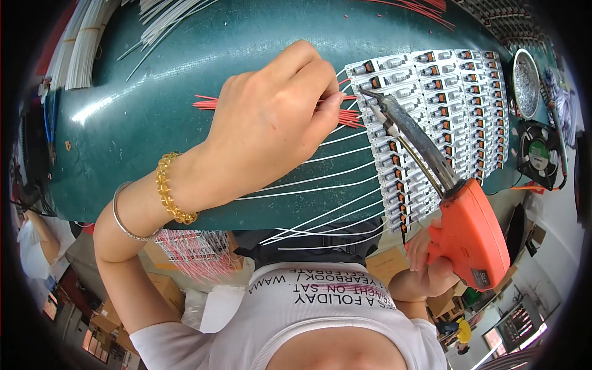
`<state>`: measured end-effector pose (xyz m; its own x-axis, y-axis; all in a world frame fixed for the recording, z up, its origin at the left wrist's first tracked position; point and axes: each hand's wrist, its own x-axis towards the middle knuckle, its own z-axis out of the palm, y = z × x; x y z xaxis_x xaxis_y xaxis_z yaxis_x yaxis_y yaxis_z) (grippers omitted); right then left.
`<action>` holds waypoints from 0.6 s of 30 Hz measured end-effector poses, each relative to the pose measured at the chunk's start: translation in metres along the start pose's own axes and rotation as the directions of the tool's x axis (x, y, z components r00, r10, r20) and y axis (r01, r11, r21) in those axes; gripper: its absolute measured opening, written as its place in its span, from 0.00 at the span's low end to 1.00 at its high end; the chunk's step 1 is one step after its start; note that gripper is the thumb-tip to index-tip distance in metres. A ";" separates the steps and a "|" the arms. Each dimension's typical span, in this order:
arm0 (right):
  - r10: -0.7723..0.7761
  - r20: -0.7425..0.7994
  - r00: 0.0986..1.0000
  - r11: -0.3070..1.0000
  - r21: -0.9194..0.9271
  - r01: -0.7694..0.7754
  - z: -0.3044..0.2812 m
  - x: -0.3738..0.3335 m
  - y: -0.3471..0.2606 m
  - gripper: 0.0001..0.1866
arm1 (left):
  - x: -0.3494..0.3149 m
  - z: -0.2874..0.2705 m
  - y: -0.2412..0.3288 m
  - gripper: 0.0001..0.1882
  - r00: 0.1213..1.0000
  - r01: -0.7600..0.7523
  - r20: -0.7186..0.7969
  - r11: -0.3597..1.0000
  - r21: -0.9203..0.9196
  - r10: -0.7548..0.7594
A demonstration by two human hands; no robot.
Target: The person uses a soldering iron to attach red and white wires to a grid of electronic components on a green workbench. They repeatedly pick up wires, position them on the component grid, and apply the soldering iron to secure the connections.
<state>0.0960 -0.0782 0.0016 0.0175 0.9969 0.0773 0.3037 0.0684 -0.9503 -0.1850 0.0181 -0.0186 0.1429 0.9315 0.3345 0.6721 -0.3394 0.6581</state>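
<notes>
My left hand [271,117], with a beaded bracelet and a bangle at the wrist, is closed in a pinch on a bundle of thin red wires [350,118]. They stick out on both sides of it, and their right ends lie at the edge of a panel of small circuit boards [441,92]. Wrapped around the handle of an orange soldering gun [473,237] is my right hand [427,256]. The gun's dark tip rests on or just over the panel's upper left boards; contact is unclear. Several white wires [327,187] run leftward from the panel's left edge.
A green mat [154,111] covers the table. White wire bundles [80,46] lie at the far left, loose red wires [425,8] at the far edge. A metal bowl [525,80] and a small black fan [538,154] stand right. Boards with red wires [197,250] sit below the near edge.
</notes>
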 end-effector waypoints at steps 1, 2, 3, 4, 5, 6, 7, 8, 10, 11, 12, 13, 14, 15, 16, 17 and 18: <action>0.001 0.014 1.000 1.000 -0.009 0.000 -0.001 0.000 0.001 0.35 | 0.000 0.000 0.000 0.04 1.000 -0.001 0.001 1.000 0.000 0.001; -0.009 0.025 1.000 1.000 -0.027 0.010 -0.001 0.000 0.001 0.34 | 0.000 0.000 0.000 0.04 1.000 -0.002 0.002 1.000 0.000 0.002; -0.020 0.033 0.999 0.999 -0.025 0.021 -0.002 0.001 0.001 0.33 | 0.000 0.000 -0.001 0.05 1.000 -0.008 -0.003 1.000 -0.001 0.008; -0.031 0.040 0.999 0.999 -0.024 0.032 -0.002 0.001 0.001 0.33 | 0.000 0.000 -0.001 0.05 1.000 -0.013 -0.008 1.000 -0.002 0.013; -0.042 0.043 0.998 0.999 -0.003 0.042 -0.002 0.002 0.001 0.32 | 0.000 0.000 -0.001 0.05 1.000 -0.018 -0.012 1.000 -0.003 0.018; -0.045 0.046 0.998 0.999 0.010 0.045 -0.002 0.003 0.001 0.32 | 0.000 0.000 -0.002 0.05 1.000 -0.018 -0.012 1.000 -0.002 0.018; -0.049 0.049 0.998 0.999 0.023 0.048 -0.001 0.004 0.000 0.32 | -0.001 0.000 -0.002 0.05 1.000 -0.018 -0.012 1.000 -0.002 0.018; -0.046 0.051 0.998 0.999 0.028 0.045 -0.001 0.006 0.000 0.31 | -0.001 0.000 -0.002 0.05 1.000 -0.018 -0.011 1.000 -0.001 0.018; -0.037 0.101 0.994 0.995 0.099 0.027 -0.001 0.007 -0.002 0.31 | -0.001 0.001 -0.001 0.05 1.000 -0.015 -0.014 1.000 0.007 0.015; -0.034 0.149 0.988 0.986 0.164 0.009 -0.002 0.008 -0.002 0.30 | -0.001 0.001 -0.001 0.05 1.000 -0.013 -0.016 1.000 0.011 0.013; -0.033 0.196 0.980 0.974 0.227 -0.012 -0.002 0.008 -0.003 0.30 | -0.001 0.001 -0.001 0.05 1.000 -0.016 -0.018 1.000 0.016 0.017; -0.027 0.157 0.987 0.993 0.116 0.008 -0.003 0.008 -0.003 0.30 | -0.001 0.002 0.000 0.05 1.000 -0.020 -0.020 1.000 0.020 0.020; -0.024 0.117 0.993 1.000 0.003 0.024 -0.003 0.006 -0.003 0.31 | -0.001 0.002 0.000 0.05 0.999 -0.023 -0.023 0.999 0.025 0.024; -0.039 0.098 0.994 0.998 -0.053 0.045 -0.004 0.004 -0.003 0.32 | -0.001 0.002 0.000 0.05 0.999 -0.025 -0.028 0.999 0.026 0.026; -0.054 0.080 0.995 0.992 -0.109 0.063 -0.005 0.003 -0.002 0.32 | -0.001 0.002 0.000 0.05 0.999 -0.026 -0.034 0.999 0.028 0.027; -0.081 0.082 0.993 0.990 -0.107 0.089 -0.006 0.002 -0.001 0.33 | -0.001 0.002 0.000 0.05 0.999 -0.027 -0.039 0.999 0.029 0.028; -0.090 0.055 0.994 0.982 -0.159 0.098 -0.007 0.001 0.000 0.34 | -0.001 0.002 0.000 0.05 0.999 -0.023 -0.035 0.999 0.033 0.024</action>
<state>0.1023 -0.0779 0.0037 -0.0621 0.9873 0.1460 0.4516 0.1583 -0.8781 -0.1834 0.0173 -0.0203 0.1333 0.9178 0.3740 0.6926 -0.3561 0.6273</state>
